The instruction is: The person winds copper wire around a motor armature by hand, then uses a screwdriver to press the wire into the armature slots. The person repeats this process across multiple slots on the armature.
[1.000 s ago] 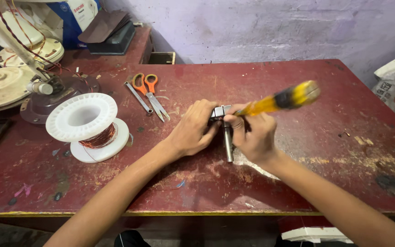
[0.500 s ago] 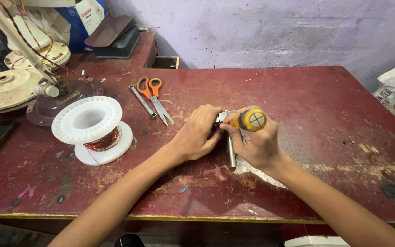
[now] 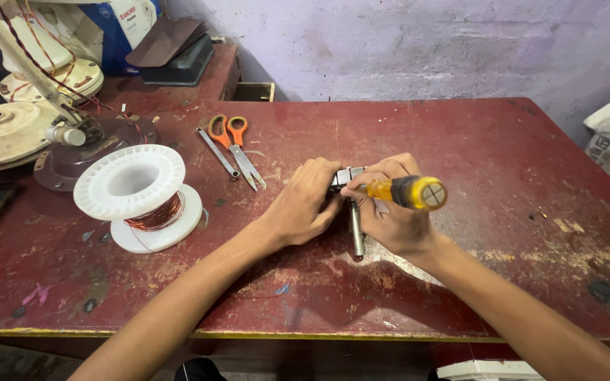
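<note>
Head view: at the middle of the red table [image 3: 517, 155], the left hand [image 3: 303, 208] curls over a small metal part [image 3: 349, 175], hiding most of it, so its shape is hard to make out. The right hand [image 3: 390, 212] is closed around a yellow-handled screwdriver [image 3: 407, 192]; its tip is hidden, probably at the part. A metal rod [image 3: 356, 229] juts out between the hands. Further left sit orange scissors [image 3: 236, 144] and a wire spool [image 3: 139, 194].
</note>
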